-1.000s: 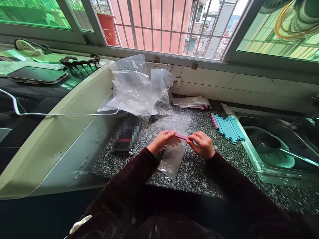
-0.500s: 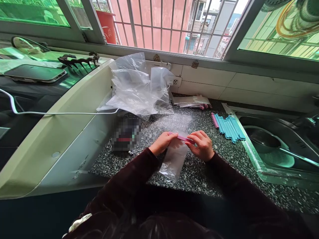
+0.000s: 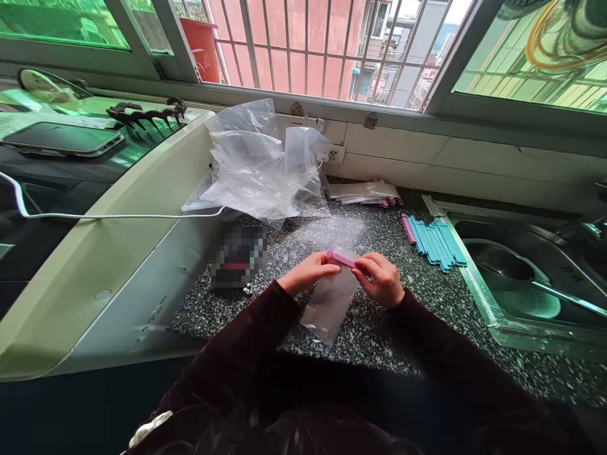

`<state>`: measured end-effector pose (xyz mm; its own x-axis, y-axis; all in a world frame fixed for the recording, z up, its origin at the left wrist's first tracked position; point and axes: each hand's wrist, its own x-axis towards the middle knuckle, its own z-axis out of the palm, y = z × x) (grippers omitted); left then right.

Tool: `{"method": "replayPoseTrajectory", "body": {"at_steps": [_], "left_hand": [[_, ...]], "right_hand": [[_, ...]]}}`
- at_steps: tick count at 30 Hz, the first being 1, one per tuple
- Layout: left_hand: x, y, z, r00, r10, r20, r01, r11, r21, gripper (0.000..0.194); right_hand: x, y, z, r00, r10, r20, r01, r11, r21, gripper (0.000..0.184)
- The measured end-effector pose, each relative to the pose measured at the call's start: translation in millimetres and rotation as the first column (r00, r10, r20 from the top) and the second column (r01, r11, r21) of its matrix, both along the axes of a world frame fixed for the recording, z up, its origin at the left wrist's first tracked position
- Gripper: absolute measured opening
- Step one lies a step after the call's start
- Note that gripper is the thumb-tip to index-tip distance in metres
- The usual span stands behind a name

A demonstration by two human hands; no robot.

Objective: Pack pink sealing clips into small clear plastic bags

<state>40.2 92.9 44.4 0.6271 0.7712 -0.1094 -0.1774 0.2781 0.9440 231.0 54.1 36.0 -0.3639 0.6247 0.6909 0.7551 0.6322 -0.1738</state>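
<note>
My left hand pinches the top edge of a small clear plastic bag that hangs down onto the speckled counter. My right hand grips a pink clip stick lying across the bag's mouth, between the two hands. Both hands are closed, with dark red sleeves behind them.
A pile of blue clip sticks with a pink one lies to the right, beside a steel sink. Crumpled clear bags sit at the back, and packed bags by the wall. A phone and white cable lie on the left appliance.
My hands have drawn closer together on the pink stick, the right hand sliding left along it. The bag has shifted slightly.
</note>
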Motion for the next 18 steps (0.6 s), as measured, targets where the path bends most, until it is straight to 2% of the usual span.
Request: {"method": "replayPoseTrajectory", "body": {"at_steps": [4,7,9,14,18], "left_hand": [[3,-1,1.7,0.992,0.06,0.108,-0.042,0.986,-0.163,0.037],[7,-1,0.1,0.989,0.091,0.114,-0.063,0.971,-0.229,0.05],[8,0,-4.4,0.99,0.108,0.089,-0.087,0.972,-0.217,0.055],[9,4,-21.6,0.985,0.165,0.053,-0.16,0.983,-0.094,0.054],[10,3,-24.6,0.98,0.196,0.041,-0.193,0.979,-0.068,0.05]], "right_hand": [[0,1,-0.9,1.0,0.028,-0.011,-0.028,0.999,0.028,0.01],[0,1,-1.2,1.0,0.031,-0.001,-0.03,0.999,0.042,0.009],[0,1,-1.3,0.999,0.03,0.015,-0.031,0.999,0.037,0.009],[0,1,-1.8,0.998,0.036,0.049,-0.038,0.999,0.036,0.007],[-1,2,-3.2,0.998,0.026,0.064,-0.028,0.999,0.029,0.008]]}}
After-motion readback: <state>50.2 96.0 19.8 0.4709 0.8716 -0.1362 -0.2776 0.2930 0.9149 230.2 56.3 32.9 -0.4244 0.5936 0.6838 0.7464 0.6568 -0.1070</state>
